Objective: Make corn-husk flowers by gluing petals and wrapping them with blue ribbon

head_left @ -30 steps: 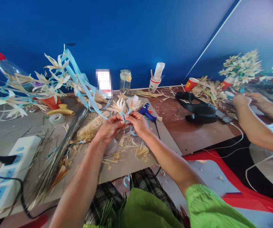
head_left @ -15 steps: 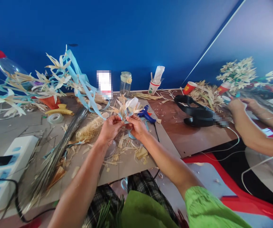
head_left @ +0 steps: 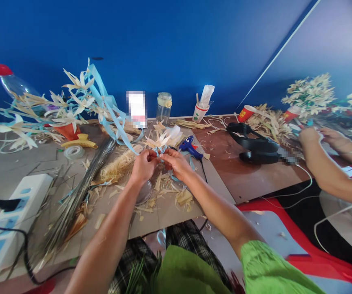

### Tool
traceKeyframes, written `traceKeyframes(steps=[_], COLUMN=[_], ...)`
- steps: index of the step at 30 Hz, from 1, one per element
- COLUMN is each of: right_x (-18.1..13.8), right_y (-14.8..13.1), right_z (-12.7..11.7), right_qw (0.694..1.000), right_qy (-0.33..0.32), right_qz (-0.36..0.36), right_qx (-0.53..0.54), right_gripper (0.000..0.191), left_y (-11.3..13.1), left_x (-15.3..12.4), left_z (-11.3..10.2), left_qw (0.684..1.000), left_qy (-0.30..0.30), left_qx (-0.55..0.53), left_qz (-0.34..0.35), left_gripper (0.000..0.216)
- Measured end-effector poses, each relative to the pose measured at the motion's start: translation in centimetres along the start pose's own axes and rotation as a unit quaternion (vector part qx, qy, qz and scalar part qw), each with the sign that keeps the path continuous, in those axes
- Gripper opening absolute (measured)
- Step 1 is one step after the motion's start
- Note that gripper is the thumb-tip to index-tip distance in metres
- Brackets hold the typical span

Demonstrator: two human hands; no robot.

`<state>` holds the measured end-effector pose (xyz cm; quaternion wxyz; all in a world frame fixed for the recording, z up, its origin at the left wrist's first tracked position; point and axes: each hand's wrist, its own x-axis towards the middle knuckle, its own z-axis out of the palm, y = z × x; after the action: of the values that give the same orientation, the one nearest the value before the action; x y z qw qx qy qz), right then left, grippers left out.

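Between my two hands is a corn-husk flower with cream, pointed petals, held just above the table. My left hand is closed, pinching the flower's base from the left. Fingers of my right hand pinch the same base from the right, where light blue ribbon shows around the stem and trails below. The exact grip is partly hidden by the fingers. A blue glue gun lies just beyond my right hand. Husk scraps are scattered beneath the hands.
A bundle of thin wires, a tape roll and a white power strip lie left. Finished flower branches stand behind them. A clear jar and paper cup are at the back. A co-worker's hands are at right.
The flower has tilted and turned a little between my fingers, and my hands have drawn slightly closer around its base. The whole view has shifted slightly.
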<state>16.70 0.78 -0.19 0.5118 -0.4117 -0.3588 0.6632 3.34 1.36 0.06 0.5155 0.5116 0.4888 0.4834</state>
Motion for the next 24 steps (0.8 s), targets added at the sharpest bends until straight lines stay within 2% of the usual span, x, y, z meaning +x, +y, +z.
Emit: traceKeyframes(steps=[4,8,11,17,24], right_x=[0.4,0.6,0.4,-0.1,-0.2], right_y=[0.6,0.5,0.2,-0.1,-0.3], right_z=[-0.3,-0.5,-0.5,-0.2,0.1], right_qw=[0.999,0.997,0.996,0.993,0.992], right_qy=[0.038,0.025,0.016,-0.01,-0.021], right_qz=[-0.028,-0.063,-0.076,-0.099,-0.116], right_qx=[-0.026,-0.044,-0.053,-0.065,-0.043], right_gripper=[0.032,0.029,0.03,0.029,0.032], left_y=[0.2,1.1,1.5,1.1,0.8], left_x=[-0.3,-0.6,-0.7,-0.4,-0.2], left_z=[0.3,0.2,-0.3,-1.0,-0.8], left_qw=[1.0,0.986,0.972,0.952,0.92], left_qy=[-0.012,-0.043,-0.062,-0.114,-0.162], left_qx=[-0.012,-0.137,-0.187,-0.242,-0.313], left_qz=[-0.006,-0.086,-0.129,-0.147,-0.174], left_gripper=[0.015,0.019,0.018,0.018,0.012])
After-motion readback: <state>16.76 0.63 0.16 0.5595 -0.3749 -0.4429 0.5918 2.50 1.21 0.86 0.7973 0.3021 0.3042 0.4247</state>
